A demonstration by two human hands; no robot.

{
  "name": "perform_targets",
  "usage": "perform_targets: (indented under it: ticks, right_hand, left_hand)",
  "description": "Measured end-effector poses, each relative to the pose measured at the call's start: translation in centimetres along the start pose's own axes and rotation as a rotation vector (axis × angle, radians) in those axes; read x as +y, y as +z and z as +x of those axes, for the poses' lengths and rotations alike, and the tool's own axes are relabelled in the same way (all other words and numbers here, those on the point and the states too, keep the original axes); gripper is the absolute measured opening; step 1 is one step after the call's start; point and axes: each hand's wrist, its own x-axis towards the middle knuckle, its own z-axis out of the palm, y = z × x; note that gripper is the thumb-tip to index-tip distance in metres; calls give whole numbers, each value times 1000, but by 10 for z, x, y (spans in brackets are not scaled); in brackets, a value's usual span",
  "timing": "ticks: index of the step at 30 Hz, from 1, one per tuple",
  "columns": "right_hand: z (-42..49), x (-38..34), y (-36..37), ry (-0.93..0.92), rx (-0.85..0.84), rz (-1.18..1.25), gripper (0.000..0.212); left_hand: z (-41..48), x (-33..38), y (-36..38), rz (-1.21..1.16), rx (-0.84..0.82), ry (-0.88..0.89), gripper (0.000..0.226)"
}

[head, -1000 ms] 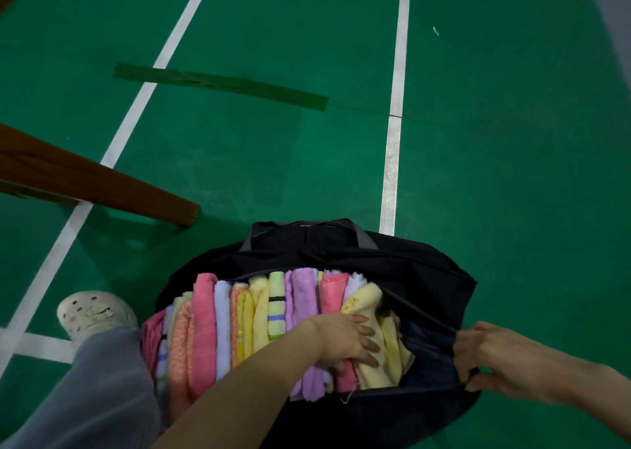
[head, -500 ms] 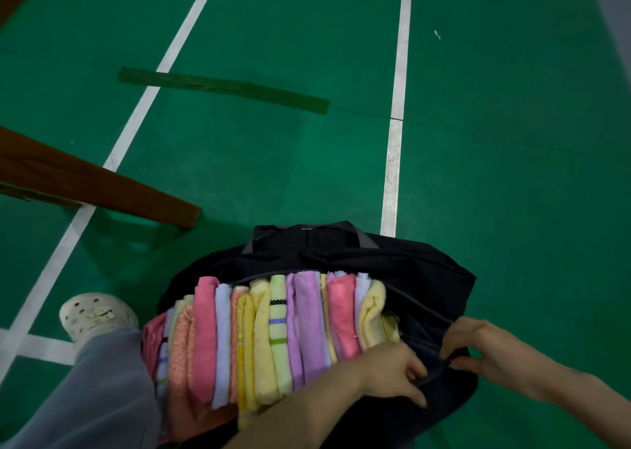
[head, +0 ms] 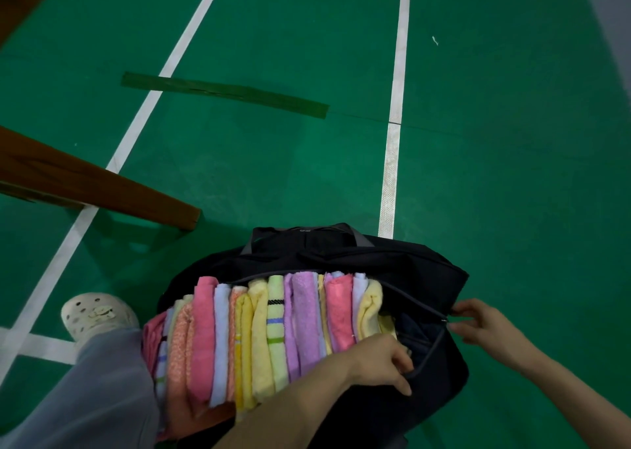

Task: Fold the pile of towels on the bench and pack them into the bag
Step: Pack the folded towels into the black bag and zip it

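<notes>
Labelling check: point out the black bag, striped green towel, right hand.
black bag (head: pixel 341 254), head view, far side panel below the handle.
striped green towel (head: pixel 276 325), head view, middle of its folded top.
right hand (head: pixel 486 329), head view, back of the hand.

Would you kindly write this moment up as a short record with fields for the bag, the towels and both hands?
bag: black duffel bag on the green floor, open on top
towels: folded towels packed on edge in a row inside the bag
left hand: left hand grips the bag's near rim beside the yellow towel
right hand: right hand pinches the zip at the bag's right end
nearby: wooden bench to the left
</notes>
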Motion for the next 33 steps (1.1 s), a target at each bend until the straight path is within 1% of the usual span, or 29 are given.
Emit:
perform_targets:
  ticks: [2, 4, 8, 14, 16, 21, 22, 24, 26, 28, 29, 31, 33]
  right_hand:
    - [1, -5, 4, 62, -10, 123, 24]
    - [1, -9, 6, 92, -13, 175, 23]
    - [3, -11, 7, 90, -33, 151, 13]
    - [2, -13, 9, 80, -72, 213, 14]
    - [0, -13, 7, 57, -95, 159, 21]
    - [-7, -25, -10, -44, -53, -220, 37]
    - [-8, -28, -12, -51, -43, -283, 40]
    - [-9, -31, -11, -36, -22, -342, 42]
    - [-6, -34, -6, 10, -15, -317, 43]
    - [-3, -36, -1, 50, -19, -214, 45]
    - [-1, -37, 0, 56, -24, -162, 43]
    - [0, -36, -1, 34, -41, -116, 40]
    - [-2, -32, -5, 2, -68, -111, 40]
  left_hand:
    - [-1, 1, -1, -4, 3, -14, 14]
    - [-2, 0, -2, -15, -2, -25, 18]
    - [-5, -1, -6, -50, -11, -34, 19]
    - [-7, -4, -9, -84, -7, -47, 16]
    - [-7, -6, -8, -91, 7, -49, 17]
    - [-3, -8, -4, -86, 19, -50, 21]
    - [-2, -5, -3, -77, 59, -45, 22]
    - [3, 5, -1, -8, 236, -34, 25]
    - [12, 19, -1, 118, 398, -11, 37]
    - [24, 33, 0, 279, 438, 39, 46]
    - [29, 40, 1, 341, 442, 50, 47]
    - [38, 49, 2, 396, 463, 24, 43]
    - [47, 55, 3, 468, 461, 6, 39]
